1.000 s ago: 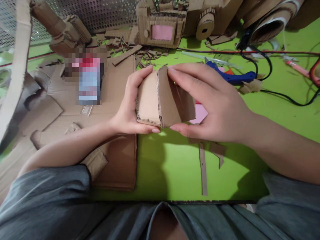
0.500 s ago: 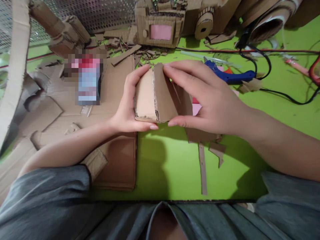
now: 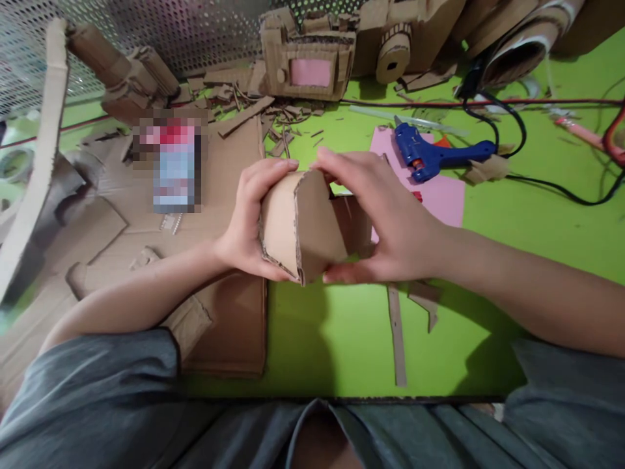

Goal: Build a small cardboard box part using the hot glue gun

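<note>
Here, both hands clasp a folded cardboard piece (image 3: 312,228) just above the green table (image 3: 342,339).
The left hand (image 3: 244,225) grips the pale panel, thumb under, fingers over the top; the right hand (image 3: 390,225) pinches the darker panel at the ridge — top and bottom; a blue glue gun (image 3: 430,156) lies beyond; to my eye, even pressure along the whole seam — not only its ends — would serve best.

Folded cardboard piece (image 3: 303,225) between left hand (image 3: 249,221) and right hand (image 3: 390,221) above green table (image 3: 342,326).
</note>
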`<state>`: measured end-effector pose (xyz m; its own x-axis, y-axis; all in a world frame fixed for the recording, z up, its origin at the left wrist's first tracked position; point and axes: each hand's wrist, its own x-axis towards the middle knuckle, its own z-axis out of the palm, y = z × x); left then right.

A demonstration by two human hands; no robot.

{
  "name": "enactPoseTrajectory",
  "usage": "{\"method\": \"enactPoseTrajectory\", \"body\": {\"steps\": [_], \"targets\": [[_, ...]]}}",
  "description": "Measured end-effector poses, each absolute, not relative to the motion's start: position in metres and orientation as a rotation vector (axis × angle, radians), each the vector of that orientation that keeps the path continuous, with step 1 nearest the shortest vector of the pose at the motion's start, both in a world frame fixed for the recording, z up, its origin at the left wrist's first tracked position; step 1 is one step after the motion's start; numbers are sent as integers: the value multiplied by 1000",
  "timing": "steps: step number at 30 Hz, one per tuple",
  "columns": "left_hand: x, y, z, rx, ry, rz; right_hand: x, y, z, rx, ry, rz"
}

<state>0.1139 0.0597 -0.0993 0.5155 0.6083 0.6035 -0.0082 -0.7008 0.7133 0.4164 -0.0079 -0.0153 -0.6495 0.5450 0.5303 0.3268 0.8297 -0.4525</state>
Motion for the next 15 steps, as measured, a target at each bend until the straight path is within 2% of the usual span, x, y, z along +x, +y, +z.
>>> {"method": "enactPoseTrajectory", "body": {"steps": [6,15], "targets": [[126,78,-104,2357,160,1491,413,-15,-17,-607,-2358,407],[125,74,-96,2286,30,1428,408,-17,-18,-593,-2294,420]]}}
